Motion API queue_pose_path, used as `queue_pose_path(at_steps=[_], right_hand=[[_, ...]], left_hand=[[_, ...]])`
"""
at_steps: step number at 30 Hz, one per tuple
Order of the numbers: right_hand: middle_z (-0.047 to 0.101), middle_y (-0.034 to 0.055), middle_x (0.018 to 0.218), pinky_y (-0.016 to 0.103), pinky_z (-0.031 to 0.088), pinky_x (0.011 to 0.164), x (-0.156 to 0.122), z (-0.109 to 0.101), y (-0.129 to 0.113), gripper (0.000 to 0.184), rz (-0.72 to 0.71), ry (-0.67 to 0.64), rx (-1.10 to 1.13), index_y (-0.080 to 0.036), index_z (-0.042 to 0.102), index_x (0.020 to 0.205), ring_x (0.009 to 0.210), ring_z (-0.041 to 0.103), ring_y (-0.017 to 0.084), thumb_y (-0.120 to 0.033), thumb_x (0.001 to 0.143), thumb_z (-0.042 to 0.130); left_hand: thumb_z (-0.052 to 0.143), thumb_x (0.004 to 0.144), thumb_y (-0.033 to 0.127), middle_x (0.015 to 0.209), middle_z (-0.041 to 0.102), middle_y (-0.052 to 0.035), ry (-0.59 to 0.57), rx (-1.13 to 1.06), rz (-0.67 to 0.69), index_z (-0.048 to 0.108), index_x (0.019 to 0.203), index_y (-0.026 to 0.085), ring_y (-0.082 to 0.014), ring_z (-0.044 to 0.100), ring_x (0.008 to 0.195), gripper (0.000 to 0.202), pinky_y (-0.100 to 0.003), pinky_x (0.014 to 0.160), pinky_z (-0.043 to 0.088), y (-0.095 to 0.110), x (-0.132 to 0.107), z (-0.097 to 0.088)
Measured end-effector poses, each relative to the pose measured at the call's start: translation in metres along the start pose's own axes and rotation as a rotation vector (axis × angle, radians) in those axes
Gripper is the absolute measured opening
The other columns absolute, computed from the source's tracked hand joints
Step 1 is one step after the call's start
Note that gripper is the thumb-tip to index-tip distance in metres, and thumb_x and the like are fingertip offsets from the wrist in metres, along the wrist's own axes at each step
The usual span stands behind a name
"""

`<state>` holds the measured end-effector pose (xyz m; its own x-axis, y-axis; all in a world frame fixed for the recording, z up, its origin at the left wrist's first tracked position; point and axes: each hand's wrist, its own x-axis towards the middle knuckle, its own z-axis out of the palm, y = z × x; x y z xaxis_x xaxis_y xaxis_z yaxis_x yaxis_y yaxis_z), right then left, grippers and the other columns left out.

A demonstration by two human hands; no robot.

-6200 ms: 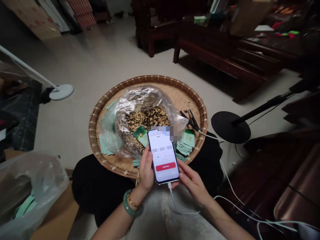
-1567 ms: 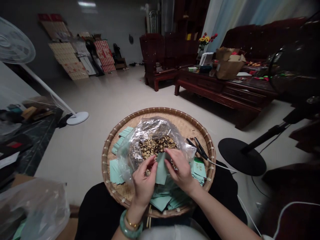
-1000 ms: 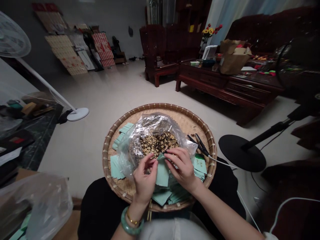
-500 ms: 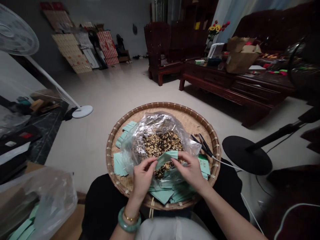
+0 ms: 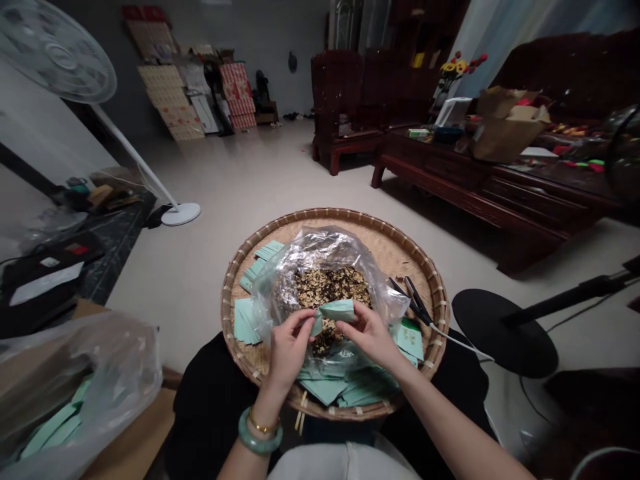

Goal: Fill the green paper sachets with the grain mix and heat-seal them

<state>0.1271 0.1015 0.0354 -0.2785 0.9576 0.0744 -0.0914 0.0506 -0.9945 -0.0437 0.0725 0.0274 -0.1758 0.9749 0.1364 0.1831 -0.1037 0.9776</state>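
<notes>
**We pinch a pale green paper packet between both hands.**

Left hand and right hand hold it in a narrow thumb-and-finger pinch, above the clear plastic bag of speckled brown seeds in the round woven bamboo tray. Keep the pinch light; thin paper creases. Black corded pincers lie at the tray's right.

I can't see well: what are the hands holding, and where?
A pale green paper packet, pinched at its left end by the left hand and its right end by the right hand.
</notes>
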Motion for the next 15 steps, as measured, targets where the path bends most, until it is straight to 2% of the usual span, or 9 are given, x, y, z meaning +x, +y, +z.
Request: queue_pose_path(at_steps=[3, 5, 7, 9, 11, 13, 15], right_hand=[[0.068, 0.0031, 0.077, 0.027, 0.056, 0.061, -0.002, -0.001, 0.002, 0.023, 0.007, -0.014, -0.063, -0.016, 0.068, 0.086, 0.065, 0.063, 0.015, -0.038, 0.077, 0.064], [0.068, 0.0027, 0.075, 0.029, 0.056, 0.064, -0.007, -0.001, 0.006, 0.023, 0.018, -0.025, -0.047, -0.016, 0.068, 0.082, 0.065, 0.063, 0.015, -0.039, 0.078, 0.063], [0.069, 0.0032, 0.083, 0.031, 0.057, 0.07, -0.016, 0.002, 0.009, 0.025, 0.035, -0.043, 0.021, -0.018, 0.067, 0.088, 0.072, 0.064, 0.016, -0.041, 0.079, 0.062], [0.069, 0.0042, 0.095, 0.033, 0.056, 0.076, -0.024, 0.005, 0.012, 0.03, 0.056, -0.054, 0.073, -0.019, 0.066, 0.097, 0.08, 0.065, 0.017, -0.043, 0.08, 0.062], [0.069, 0.0052, 0.097, 0.034, 0.056, 0.076, -0.032, 0.006, 0.012, 0.034, 0.092, -0.044, 0.058, -0.019, 0.065, 0.1, 0.079, 0.066, 0.018, -0.046, 0.078, 0.063], [0.071, 0.0061, 0.092, 0.034, 0.057, 0.072, -0.037, 0.005, 0.011, 0.038, 0.151, -0.031, 0.013, -0.017, 0.068, 0.096, 0.072, 0.067, 0.019, -0.05, 0.075, 0.064], [0.072, 0.0064, 0.089, 0.035, 0.057, 0.069, -0.041, 0.0, 0.011, 0.04, 0.208, -0.012, -0.001, -0.017, 0.07, 0.09, 0.066, 0.068, 0.019, -0.053, 0.073, 0.065]], left_hand=[[0.059, 0.079, 0.029, 0.087, 0.071, -0.0062, 0.025, -0.015, -0.016, 0.068, 0.093, 0.016, -0.014, 0.065, 0.062, 0.021, -0.023, 0.051, 0.057, -0.001, -0.009, 0.0], [0.058, 0.08, 0.029, 0.092, 0.071, -0.0073, 0.032, -0.034, -0.028, 0.067, 0.097, 0.016, -0.0154, 0.066, 0.067, 0.023, -0.023, 0.051, 0.057, -0.002, -0.014, -0.002], [0.055, 0.081, 0.028, 0.095, 0.07, -0.0073, 0.011, -0.034, -0.025, 0.066, 0.098, 0.017, -0.0155, 0.066, 0.07, 0.023, -0.023, 0.052, 0.057, -0.003, -0.019, -0.005], [0.053, 0.083, 0.026, 0.094, 0.07, -0.0064, -0.04, -0.001, -0.01, 0.067, 0.098, 0.018, -0.0133, 0.065, 0.063, 0.022, -0.023, 0.051, 0.056, -0.001, -0.022, -0.009], [0.052, 0.084, 0.025, 0.093, 0.071, -0.0057, -0.101, 0.046, 0.013, 0.068, 0.097, 0.019, -0.0123, 0.064, 0.059, 0.022, -0.023, 0.051, 0.056, 0.002, -0.024, -0.01], [0.053, 0.084, 0.024, 0.095, 0.071, -0.0055, -0.137, 0.079, 0.059, 0.067, 0.098, 0.02, -0.0144, 0.067, 0.067, 0.021, -0.024, 0.057, 0.057, 0.005, -0.026, -0.01], [0.053, 0.084, 0.023, 0.098, 0.071, -0.0057, -0.116, 0.096, 0.117, 0.067, 0.099, 0.021, -0.0168, 0.068, 0.079, 0.021, -0.026, 0.067, 0.057, 0.004, -0.029, -0.015]])
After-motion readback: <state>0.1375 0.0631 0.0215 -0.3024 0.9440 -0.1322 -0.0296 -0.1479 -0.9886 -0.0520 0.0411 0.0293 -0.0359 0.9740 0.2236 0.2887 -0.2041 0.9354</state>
